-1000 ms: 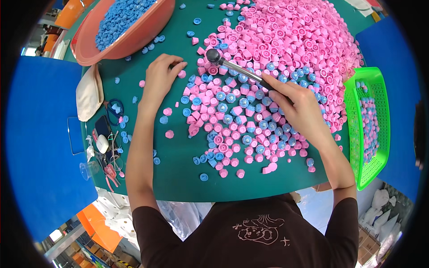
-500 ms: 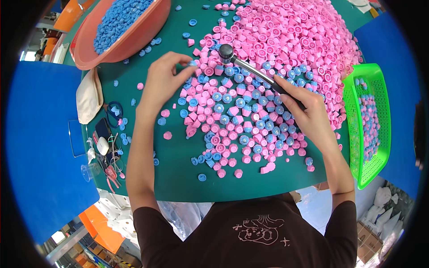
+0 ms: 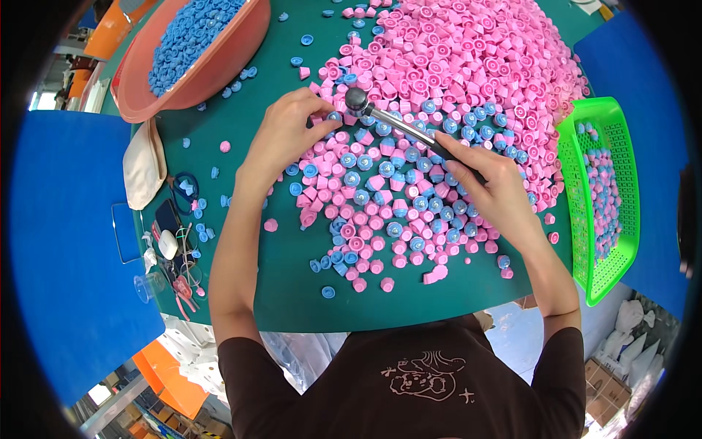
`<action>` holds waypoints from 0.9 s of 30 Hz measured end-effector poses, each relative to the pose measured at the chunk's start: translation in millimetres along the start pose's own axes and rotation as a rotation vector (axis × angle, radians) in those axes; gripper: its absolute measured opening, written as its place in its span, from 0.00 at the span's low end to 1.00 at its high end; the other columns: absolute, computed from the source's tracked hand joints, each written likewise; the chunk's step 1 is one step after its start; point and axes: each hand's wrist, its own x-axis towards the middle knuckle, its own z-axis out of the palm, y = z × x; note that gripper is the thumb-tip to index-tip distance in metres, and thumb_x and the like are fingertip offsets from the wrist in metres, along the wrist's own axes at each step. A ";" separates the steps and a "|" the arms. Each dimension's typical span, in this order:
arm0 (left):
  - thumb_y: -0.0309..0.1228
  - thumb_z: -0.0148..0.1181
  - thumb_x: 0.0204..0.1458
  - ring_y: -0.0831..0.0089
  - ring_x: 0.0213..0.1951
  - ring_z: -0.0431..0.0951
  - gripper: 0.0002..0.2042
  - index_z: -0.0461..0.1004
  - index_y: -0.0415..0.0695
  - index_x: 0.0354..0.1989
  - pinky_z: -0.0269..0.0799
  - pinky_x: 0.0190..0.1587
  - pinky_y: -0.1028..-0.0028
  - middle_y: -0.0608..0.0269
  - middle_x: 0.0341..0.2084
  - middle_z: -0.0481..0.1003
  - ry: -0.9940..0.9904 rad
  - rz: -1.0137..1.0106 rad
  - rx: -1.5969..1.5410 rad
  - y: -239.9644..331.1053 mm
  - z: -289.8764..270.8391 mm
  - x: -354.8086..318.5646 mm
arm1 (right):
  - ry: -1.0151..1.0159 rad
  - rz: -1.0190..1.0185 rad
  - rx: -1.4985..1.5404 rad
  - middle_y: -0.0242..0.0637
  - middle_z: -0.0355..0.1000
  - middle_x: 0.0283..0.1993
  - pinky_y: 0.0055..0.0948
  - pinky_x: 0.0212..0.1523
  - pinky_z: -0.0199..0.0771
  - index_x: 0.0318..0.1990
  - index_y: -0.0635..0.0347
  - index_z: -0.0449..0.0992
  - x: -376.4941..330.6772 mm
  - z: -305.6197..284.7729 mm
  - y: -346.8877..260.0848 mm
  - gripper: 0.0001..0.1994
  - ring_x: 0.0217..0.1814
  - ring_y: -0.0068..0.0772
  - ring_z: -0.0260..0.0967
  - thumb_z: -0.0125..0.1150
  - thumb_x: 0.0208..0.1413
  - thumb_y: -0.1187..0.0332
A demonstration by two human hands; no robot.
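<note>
My left hand (image 3: 291,130) pinches a small blue cap (image 3: 334,116) between thumb and forefinger; what lies under the cap is hidden. In my right hand (image 3: 491,186) is a small mallet (image 3: 401,121) with a black round head, a silver shaft and a dark grip. Its head hovers just right of the left fingertips; whether it touches anything I cannot tell. Beneath and around both hands lie pink cups (image 3: 327,196), blue caps (image 3: 328,292), and cups topped with a blue cap (image 3: 361,197).
A big heap of pink cups (image 3: 468,51) covers the far right. An orange-pink basin (image 3: 252,36) of blue caps stands far left. At right, a green basket (image 3: 581,212) holds capped cups. A cloth pouch (image 3: 142,168), scissors and a phone (image 3: 167,215) lie along the left edge.
My left hand has moved right with the blue cap. The mallet head has come down and left, closer to the left fingertips. The whole view has shifted slightly.
</note>
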 end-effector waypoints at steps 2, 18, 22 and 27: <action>0.30 0.68 0.46 0.69 0.28 0.73 0.10 0.79 0.38 0.34 0.67 0.30 0.70 0.61 0.28 0.75 0.028 -0.006 -0.018 -0.2 1.2 -0.1 | -0.015 -0.005 -0.018 0.40 0.69 0.24 0.35 0.28 0.68 0.58 0.48 0.75 0.6 0.9 -1.3 0.19 0.25 0.38 0.69 0.60 0.57 0.70; 0.37 0.58 0.57 0.58 0.40 0.77 0.17 0.73 0.46 0.53 0.74 0.43 0.63 0.54 0.47 0.73 0.487 -0.041 0.623 -108.9 -10.8 -7.6 | -0.051 -0.012 -0.006 0.38 0.65 0.24 0.28 0.28 0.63 0.60 0.52 0.73 5.3 0.6 -20.4 0.23 0.25 0.27 0.63 0.59 0.56 0.77; 0.35 0.59 0.55 0.54 0.39 0.77 0.13 0.76 0.44 0.46 0.74 0.43 0.60 0.55 0.39 0.74 0.462 -0.153 0.662 -109.5 -4.6 14.1 | -0.158 -0.020 -0.127 0.39 0.67 0.23 0.36 0.25 0.66 0.58 0.45 0.75 -7.6 -13.4 -27.1 0.21 0.23 0.38 0.67 0.61 0.55 0.71; 0.33 0.60 0.53 0.52 0.37 0.77 0.10 0.76 0.42 0.40 0.75 0.41 0.58 0.53 0.34 0.75 0.474 -0.124 0.606 -115.4 -6.3 19.9 | -0.174 -0.031 -0.226 0.39 0.67 0.23 0.33 0.27 0.64 0.58 0.47 0.75 -3.3 -4.4 -30.4 0.21 0.23 0.33 0.64 0.61 0.55 0.74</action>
